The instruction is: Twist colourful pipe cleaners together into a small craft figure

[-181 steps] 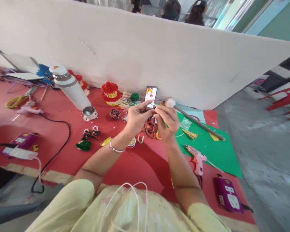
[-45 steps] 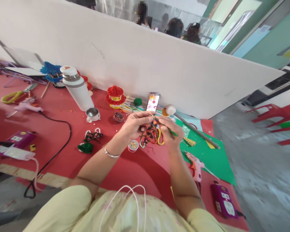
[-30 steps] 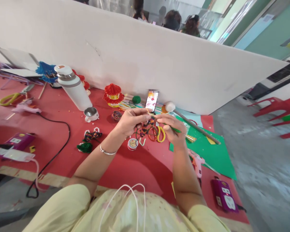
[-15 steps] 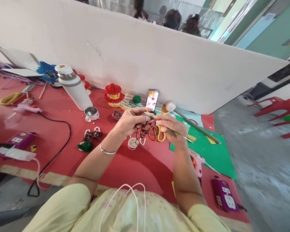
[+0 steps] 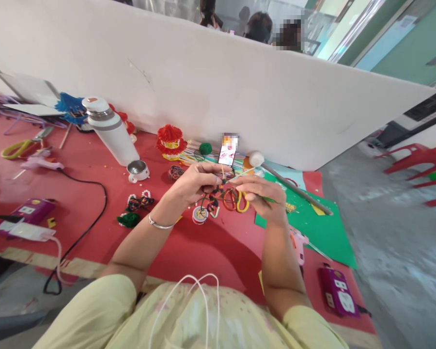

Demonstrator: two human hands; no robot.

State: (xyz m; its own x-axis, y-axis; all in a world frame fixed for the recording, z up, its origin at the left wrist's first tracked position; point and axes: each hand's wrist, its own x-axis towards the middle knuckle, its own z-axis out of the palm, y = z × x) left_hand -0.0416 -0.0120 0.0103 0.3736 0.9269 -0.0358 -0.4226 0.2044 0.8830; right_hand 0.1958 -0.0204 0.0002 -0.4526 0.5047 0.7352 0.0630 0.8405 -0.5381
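My left hand (image 5: 199,182) pinches a small dark multicoloured yarn piece (image 5: 213,199), which hangs below the fingertips, with a short orange stick end showing above them. Close on its right, my right hand (image 5: 261,191) has its fingers closed around a thin tool with a green handle, its tip pointing at the yarn. A pale green stick end shows between the hands. Beneath them lie scissors (image 5: 243,202) with red and yellow handles and a white spool (image 5: 200,215). Behind the hands a lit phone (image 5: 228,150) leans against the white partition.
On the red table (image 5: 210,252) stand a white bottle (image 5: 112,133), a metal cup (image 5: 137,170) and a red yarn ornament (image 5: 170,141). Green sheet (image 5: 312,228), pink glue gun (image 5: 298,245) and purple power strip (image 5: 337,291) are at the right. Black cable curves at the left.
My right hand has shifted slightly right, away from my left hand, and its fingers have tilted. The hanging yarn piece has moved a little down and left.
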